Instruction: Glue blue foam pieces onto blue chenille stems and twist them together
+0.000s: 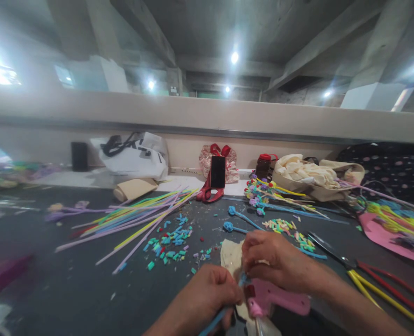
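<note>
My left hand is closed in a pinch on a blue pipe cleaner, whose lower end runs toward the bottom edge. Close above it, my right hand has its thumb and fingers pressed together at the blue upper end; what lies between them is hidden. Under the hands are a beige cloth and a pink glue gun, its nozzle pointing toward me. Two blue pipe cleaners with knobbed tips lie just beyond my right hand.
Small cut pieces are scattered left of centre, beside long colored pipe cleaners. Large scissors with red and yellow handles lie open at right. A phone leans on a patterned bag at the back. Finished-looking knobbed stems lie behind.
</note>
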Tool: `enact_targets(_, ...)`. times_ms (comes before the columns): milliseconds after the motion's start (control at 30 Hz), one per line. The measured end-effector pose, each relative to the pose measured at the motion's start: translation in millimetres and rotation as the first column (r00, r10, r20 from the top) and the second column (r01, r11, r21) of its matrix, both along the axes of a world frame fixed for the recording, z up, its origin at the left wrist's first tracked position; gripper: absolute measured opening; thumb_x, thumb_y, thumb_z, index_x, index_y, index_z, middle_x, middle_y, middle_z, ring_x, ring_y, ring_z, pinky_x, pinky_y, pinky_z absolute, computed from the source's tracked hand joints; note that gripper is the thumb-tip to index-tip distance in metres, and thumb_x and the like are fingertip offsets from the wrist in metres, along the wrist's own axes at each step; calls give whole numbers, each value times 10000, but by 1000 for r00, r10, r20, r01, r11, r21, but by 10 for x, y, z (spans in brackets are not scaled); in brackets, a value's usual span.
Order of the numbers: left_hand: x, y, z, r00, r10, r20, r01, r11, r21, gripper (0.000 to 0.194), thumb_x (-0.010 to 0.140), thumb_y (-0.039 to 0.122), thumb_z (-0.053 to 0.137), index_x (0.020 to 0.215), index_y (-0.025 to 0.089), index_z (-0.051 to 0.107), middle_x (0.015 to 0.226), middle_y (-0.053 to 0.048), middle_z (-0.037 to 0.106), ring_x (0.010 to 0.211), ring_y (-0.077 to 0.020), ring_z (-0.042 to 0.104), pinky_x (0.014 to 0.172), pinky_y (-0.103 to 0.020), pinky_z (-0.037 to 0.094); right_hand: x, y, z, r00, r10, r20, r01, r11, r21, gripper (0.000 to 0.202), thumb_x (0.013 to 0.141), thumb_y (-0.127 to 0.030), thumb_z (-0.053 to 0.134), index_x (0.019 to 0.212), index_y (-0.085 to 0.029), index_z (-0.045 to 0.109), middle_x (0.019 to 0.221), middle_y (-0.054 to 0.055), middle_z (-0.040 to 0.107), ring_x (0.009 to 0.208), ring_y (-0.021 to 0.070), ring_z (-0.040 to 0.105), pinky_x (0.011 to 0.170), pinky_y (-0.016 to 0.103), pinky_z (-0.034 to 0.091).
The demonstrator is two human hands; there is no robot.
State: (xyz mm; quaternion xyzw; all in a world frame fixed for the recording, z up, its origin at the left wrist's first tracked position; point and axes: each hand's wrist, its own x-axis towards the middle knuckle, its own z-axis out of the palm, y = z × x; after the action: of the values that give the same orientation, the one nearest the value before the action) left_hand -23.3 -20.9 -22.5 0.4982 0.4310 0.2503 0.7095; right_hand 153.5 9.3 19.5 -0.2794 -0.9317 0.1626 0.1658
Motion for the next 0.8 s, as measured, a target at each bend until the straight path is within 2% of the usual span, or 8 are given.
enact_targets(267,-12,5,-14,1000,13,17,-12,999,-36,127,590,162,450,476,153,505,277,73,432,175,-33,260,225,-144,174,2,23,-51,1000,-23,-2,23,1000,13,124,762,-156,531,750,-172,653,784,16,590,751,118,533,678,213,389)
enact_targets(433,-21,33,-25,999,16,43,-14,999,-51,129,612,212,476,513,144,525,280,66,430,175,-36,266,237,-148,156,78,65,12,987,-53,-152,35,992,-118,151,762,-203,549,849,-195,672,798,27,585,717,113,547,640,211,412)
enact_targets(533,-25,41,8,995,61,81,-56,997,-61,175,630,278,511,518,144,512,292,54,449,179,-34,271,246,-147,144,142,90,69,952,-95,-291,42,982,-185,179,778,-219,533,897,-216,667,815,34,577,732,118,552,645,220,420)
enact_targets(667,-53,47,18,972,115,207,-90,988,-128,231,654,355,547,582,136,533,345,47,476,204,-19,279,269,-140,137,169,121,83,886,-187,-424,92,968,-234,156,766,-227,544,843,-203,676,782,28,584,727,127,543,648,230,411)
enact_targets(733,-73,55,9,951,151,268,-110,981,-162,228,640,359,582,617,135,549,386,41,493,241,-22,323,286,-138,176,150,131,54,841,-271,-468,142,946,-291,160,769,-215,525,857,-195,656,751,19,592,683,121,539,625,229,411)
enact_targets(800,-89,60,4,925,214,314,-159,969,-190,216,606,336,631,629,132,563,439,28,517,310,-34,398,322,-136,239,111,130,14,784,-370,-499,165,898,-407,182,774,-203,492,908,-187,614,722,8,590,606,105,535,547,210,407)
